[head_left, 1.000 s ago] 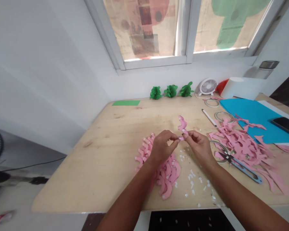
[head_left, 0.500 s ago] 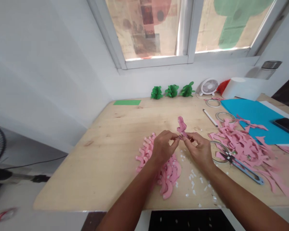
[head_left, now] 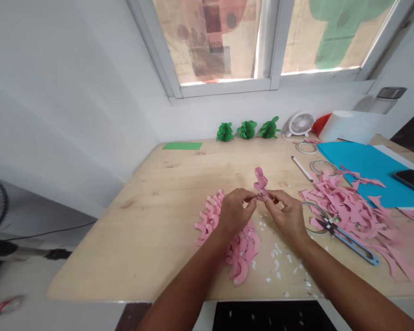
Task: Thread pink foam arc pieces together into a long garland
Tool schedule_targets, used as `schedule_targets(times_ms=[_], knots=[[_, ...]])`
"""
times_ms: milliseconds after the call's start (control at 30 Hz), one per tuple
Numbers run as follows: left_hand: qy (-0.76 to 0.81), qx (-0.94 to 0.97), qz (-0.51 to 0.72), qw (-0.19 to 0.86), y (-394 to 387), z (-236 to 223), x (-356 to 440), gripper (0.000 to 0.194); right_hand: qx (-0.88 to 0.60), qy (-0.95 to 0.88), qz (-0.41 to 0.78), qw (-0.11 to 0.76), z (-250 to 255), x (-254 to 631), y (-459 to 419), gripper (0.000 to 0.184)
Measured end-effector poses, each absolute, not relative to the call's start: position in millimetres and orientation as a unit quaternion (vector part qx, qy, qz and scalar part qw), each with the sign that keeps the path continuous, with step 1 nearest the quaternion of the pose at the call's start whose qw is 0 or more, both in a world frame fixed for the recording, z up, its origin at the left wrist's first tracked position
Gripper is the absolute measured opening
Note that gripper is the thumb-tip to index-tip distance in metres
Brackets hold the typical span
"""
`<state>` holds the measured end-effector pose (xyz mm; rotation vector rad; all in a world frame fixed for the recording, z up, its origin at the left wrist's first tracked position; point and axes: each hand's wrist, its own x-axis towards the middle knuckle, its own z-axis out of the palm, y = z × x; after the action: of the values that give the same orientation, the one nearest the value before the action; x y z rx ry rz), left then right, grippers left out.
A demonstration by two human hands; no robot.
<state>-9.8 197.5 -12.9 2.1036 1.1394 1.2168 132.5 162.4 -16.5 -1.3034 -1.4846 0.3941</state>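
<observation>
A wavy pink paper piece (head_left: 261, 179) stands up between my two hands, its lower end pinched at the fingertips. My left hand (head_left: 237, 209) is closed, thumb and index finger on the left side of that end. My right hand (head_left: 285, 212) pinches the same piece from the right. Beneath and left of my left hand lies a pile of curved pink paper cutouts (head_left: 210, 214), partly hidden by my forearm. Small white bits (head_left: 276, 262) are scattered on the table below my right hand.
Pink paper scraps (head_left: 355, 207), blue-handled scissors (head_left: 352, 243), tape rings (head_left: 322, 168) and a white pen (head_left: 301, 168) lie to the right. Blue sheets (head_left: 359, 161) and a phone (head_left: 412, 180) are beyond. Green paper figures (head_left: 247, 130) and a small fan (head_left: 300, 124) stand along the wall.
Both hands stay nearly in place, still pinching the pink paper piece; the fingertips shift only slightly. The whole view has moved a little.
</observation>
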Motion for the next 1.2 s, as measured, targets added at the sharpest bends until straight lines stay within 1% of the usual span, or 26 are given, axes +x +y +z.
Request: schedule_targets(times_ms=[233,333,400,500,633,733,867,1000,1200], knots=[[0.435,0.759,0.432,0.216,196.4,-13.4,-9.0,0.015,-0.57,-0.582,0.214,0.539,-19.2,134.6,166.7,0.019],[0.435,0.757,0.431,0.229,195.4,-12.3,-8.4,0.015,-0.571,-0.573,0.239,0.537,-18.1,135.5,167.5,0.022],[0.441,0.743,0.434,0.256,195.4,-12.2,-8.3,0.013,-0.57,-0.57,0.248,0.537,-17.5,135.4,167.5,0.022],[0.445,0.703,0.444,0.332,196.5,-13.8,-8.2,0.009,-0.568,-0.571,0.248,0.538,-17.2,134.7,167.3,0.021],[0.436,0.633,0.453,0.451,198.8,-14.9,-8.1,0.013,-0.563,-0.572,0.251,0.542,-17.7,133.7,167.1,0.019],[0.44,0.588,0.451,0.507,199.5,-11.7,-7.9,0.014,-0.558,-0.574,0.256,0.542,-17.9,133.2,166.7,0.018],[0.445,0.561,0.443,0.54,200.0,-7.9,-8.5,0.011,-0.557,-0.571,0.262,0.544,-18.8,132.9,166.5,0.017],[0.444,0.558,0.443,0.544,201.8,-9.1,-10.1,0.008,-0.548,-0.547,0.304,0.555,-21.1,134.2,168.5,0.019],[0.424,0.534,0.437,0.587,203.0,-8.4,-12.6,0.015,-0.531,-0.498,0.377,0.573,-18.5,137.4,171.6,0.018]])
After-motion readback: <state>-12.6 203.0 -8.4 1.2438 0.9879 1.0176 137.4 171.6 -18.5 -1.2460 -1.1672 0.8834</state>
